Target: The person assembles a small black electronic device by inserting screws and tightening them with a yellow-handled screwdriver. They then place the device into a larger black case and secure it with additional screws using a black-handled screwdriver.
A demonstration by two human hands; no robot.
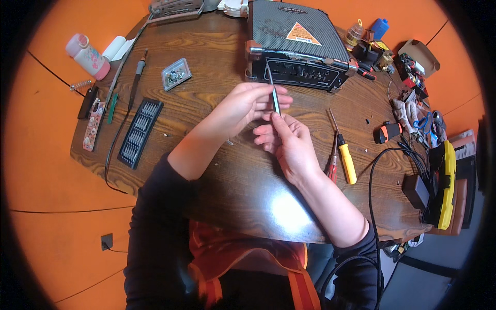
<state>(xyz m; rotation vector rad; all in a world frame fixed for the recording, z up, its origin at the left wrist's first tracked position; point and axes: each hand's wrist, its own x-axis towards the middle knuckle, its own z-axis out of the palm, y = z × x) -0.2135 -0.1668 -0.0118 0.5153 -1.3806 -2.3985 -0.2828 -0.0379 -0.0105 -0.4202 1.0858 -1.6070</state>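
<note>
Both hands meet over the middle of the dark wooden table (217, 170). My right hand (284, 142) grips the lower part of a thin grey precision screwdriver (274, 93), whose tip points up toward the front panel of a black boxy speaker-like device (297, 46). My left hand (248, 103) pinches the same screwdriver higher up on its shaft. The tip is just short of the device's control panel (302, 72).
A black bit tray (139, 132), a small clear box of screws (176, 74), a soldering iron (137, 77) and a pink bottle (88, 56) lie at the left. A yellow-handled screwdriver (345, 157), red pliers (331, 165), cables and cluttered tools fill the right side.
</note>
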